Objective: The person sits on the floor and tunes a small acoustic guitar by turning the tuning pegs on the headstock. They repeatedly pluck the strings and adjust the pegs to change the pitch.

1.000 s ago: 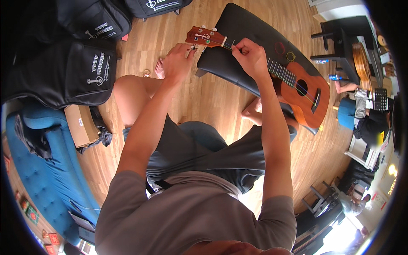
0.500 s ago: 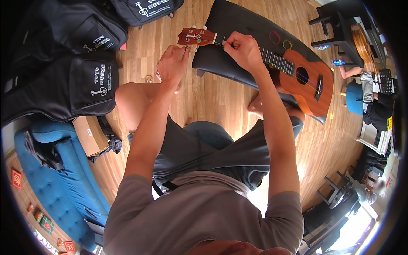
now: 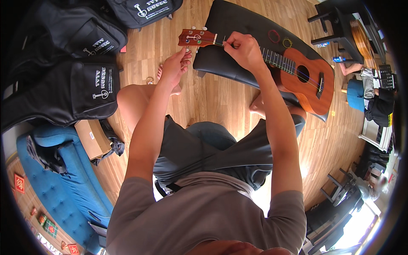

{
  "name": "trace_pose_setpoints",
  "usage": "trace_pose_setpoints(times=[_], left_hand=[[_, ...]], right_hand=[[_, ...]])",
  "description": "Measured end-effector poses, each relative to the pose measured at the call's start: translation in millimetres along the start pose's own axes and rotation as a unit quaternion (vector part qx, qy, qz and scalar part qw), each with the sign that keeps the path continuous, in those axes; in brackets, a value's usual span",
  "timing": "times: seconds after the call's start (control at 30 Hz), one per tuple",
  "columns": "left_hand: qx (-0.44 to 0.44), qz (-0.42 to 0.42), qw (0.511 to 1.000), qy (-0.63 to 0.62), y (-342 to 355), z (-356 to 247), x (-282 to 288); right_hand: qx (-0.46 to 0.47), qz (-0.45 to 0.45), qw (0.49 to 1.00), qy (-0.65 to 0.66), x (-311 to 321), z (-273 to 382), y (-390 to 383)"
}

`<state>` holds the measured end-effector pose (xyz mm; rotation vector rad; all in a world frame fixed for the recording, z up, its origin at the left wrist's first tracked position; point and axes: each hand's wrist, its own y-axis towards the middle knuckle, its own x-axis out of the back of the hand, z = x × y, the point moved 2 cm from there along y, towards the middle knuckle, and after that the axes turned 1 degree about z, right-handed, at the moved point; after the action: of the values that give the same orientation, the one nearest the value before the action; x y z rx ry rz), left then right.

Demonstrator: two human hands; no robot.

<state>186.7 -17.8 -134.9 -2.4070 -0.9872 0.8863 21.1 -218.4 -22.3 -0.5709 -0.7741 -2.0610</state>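
A brown wooden ukulele (image 3: 313, 85) lies across a black padded bench (image 3: 238, 19), its headstock (image 3: 196, 37) pointing left past the bench's edge. My left hand (image 3: 175, 68) is below the headstock, thumb and forefinger closed on a white tuning peg (image 3: 187, 49), the other fingers curled. Over the upper neck, my right hand (image 3: 243, 50) is closed in a pinch beside the nut, at a thin string. The fingers hide that part of the fretboard. A red coiled string (image 3: 274, 36) and a yellow coiled string (image 3: 287, 43) lie on the bench beyond the neck.
Black instrument bags (image 3: 95, 87) stand at the left, above a cardboard box (image 3: 91, 138) and a blue tufted sofa (image 3: 63, 191). A small ring-shaped item (image 3: 149, 80) lies on the wooden floor. At the right are a black stand, another guitar (image 3: 361, 40) and a seated person (image 3: 378, 108).
My left hand has turned at the tuning peg, and its fingers are now curled more below it. My right hand keeps its pinch by the nut. The view has shifted slightly.
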Motion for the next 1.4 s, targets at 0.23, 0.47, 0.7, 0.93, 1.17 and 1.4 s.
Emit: trace_pose_setpoints(times=[0.23, 0.47, 0.7, 0.93, 1.17, 1.4], left_hand=[[-0.328, -0.192, 0.798, 0.467, -18, -9, -15], [-0.337, -0.19, 0.795, 0.468, -6, -3, -3], [-0.026, -0.043, 0.997, 0.056, 3, -2, 4], [-0.422, -0.179, 0.731, 0.505, -19, -15, -15], [-0.28, -0.2, 0.837, 0.426, -11, -10, -11], [-0.259, -0.194, 0.863, 0.389, 5, 7, -2]], right_hand=[[-0.006, 0.003, 1.0, -0.007, 1, 1, 0], [-0.022, 0.008, 1.0, -0.004, 1, 3, 0], [-0.026, 0.012, 0.999, -0.022, 4, 4, 1], [-0.031, 0.017, 0.999, -0.017, 4, 2, -1], [-0.039, 0.018, 0.999, -0.015, 2, 4, 1], [0.038, -0.026, 0.999, -0.023, 3, -6, -3]])
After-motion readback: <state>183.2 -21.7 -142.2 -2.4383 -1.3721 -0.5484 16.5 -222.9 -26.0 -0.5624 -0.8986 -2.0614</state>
